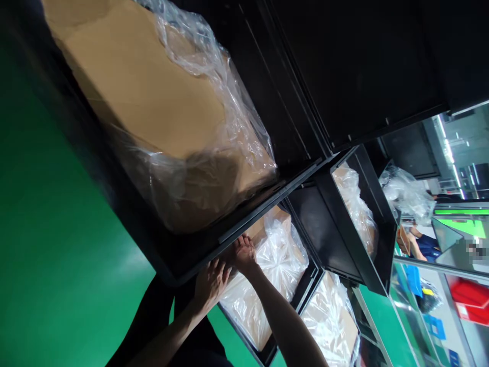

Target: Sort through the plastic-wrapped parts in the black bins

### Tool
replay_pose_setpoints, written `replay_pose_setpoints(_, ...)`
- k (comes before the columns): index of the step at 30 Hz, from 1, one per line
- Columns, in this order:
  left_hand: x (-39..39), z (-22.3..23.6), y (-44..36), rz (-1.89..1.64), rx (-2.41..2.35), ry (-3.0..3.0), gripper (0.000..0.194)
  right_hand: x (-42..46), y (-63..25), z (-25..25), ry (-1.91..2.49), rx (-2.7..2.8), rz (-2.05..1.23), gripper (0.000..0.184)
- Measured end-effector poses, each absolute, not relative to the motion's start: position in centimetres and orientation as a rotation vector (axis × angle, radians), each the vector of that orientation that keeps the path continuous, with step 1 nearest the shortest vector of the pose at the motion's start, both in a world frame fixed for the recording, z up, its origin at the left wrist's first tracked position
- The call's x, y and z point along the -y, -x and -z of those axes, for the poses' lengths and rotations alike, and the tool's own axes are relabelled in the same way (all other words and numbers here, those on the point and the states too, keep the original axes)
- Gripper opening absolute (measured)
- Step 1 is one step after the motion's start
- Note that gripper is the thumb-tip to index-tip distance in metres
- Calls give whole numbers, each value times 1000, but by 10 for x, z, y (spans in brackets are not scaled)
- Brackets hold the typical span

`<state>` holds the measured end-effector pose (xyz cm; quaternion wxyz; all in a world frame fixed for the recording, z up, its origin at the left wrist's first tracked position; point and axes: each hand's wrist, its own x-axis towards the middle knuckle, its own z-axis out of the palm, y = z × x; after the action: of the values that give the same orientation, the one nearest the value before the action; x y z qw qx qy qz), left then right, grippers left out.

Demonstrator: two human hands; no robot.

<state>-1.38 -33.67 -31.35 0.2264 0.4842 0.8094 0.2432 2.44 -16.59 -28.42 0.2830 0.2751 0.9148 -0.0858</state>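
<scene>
My left hand (211, 281) is at the near edge of a large black bin (225, 238), its fingers stretched and apart. Close beside it, my right hand (244, 253) reaches up to the underside of the same rim, fingers extended, the tips partly hidden there. Inside that bin sits brown cardboard (148, 86) with a clear plastic bag (229, 102) loosely around it. Below the hands, a lower black bin holds more cardboard under a clear plastic bag (277, 260), and my right forearm crosses over it. Whether either hand presses on the rim is not plain.
Another black bin (367, 265) with plastic-lined cardboard stands to the right, and a bagged bundle (330, 326) lies below it. Dark panels (362, 66) fill the upper right. Green floor (57, 244) spreads at left. A person (424, 247) and red bins (471, 300) are farther off.
</scene>
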Motion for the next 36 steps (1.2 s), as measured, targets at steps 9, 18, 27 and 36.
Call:
replay_pose_setpoints(9, 337, 306, 17, -488, -2221, -1622, 38, 164, -27, 282, -785, -2461, 270, 73)
replay_pose_setpoints(18, 327, 300, 19, -401, -2156, -1741, 37, 166, -4, 297, -1120, -2393, 333, 76)
replay_pose_setpoints(27, 317, 301, 18, -328, -2138, -1743, 45, 137, 15, 305, -1053, -2454, 411, 59)
replay_pose_setpoints(36, 313, 291, 22, -375, -2089, -1721, 44, 157, 17, 305, -1052, -2493, 476, 66)
